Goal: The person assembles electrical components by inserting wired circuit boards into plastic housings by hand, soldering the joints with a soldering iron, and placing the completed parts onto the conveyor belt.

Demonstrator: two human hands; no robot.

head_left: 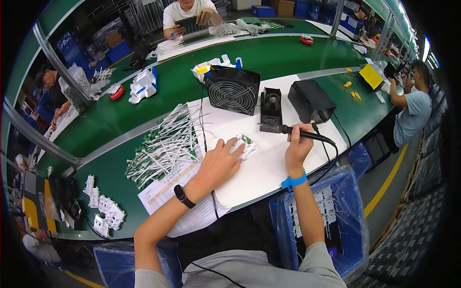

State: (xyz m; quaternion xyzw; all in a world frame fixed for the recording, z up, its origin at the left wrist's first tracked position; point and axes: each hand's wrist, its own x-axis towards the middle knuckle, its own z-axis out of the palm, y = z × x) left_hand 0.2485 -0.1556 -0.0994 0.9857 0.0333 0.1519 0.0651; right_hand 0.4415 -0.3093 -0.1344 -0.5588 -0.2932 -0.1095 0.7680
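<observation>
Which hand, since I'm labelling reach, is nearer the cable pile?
Left. The left hand is just right of the cable pile; the right hand is farther right, holding the soldering iron.

I am counting one slim black soldering iron (pixel 318 137) in the right hand (pixel 298 148). Beyond that hand, one boxy black unit (pixel 311 100) and one open-topped black iron stand (pixel 271 115) are sitting; beyond the left hand (pixel 220 163), one square black fan (pixel 233 93) with a round wire grille is standing. Around the wrists I am seeing two bands, one blue (pixel 294 181), one black (pixel 183 196).
</observation>
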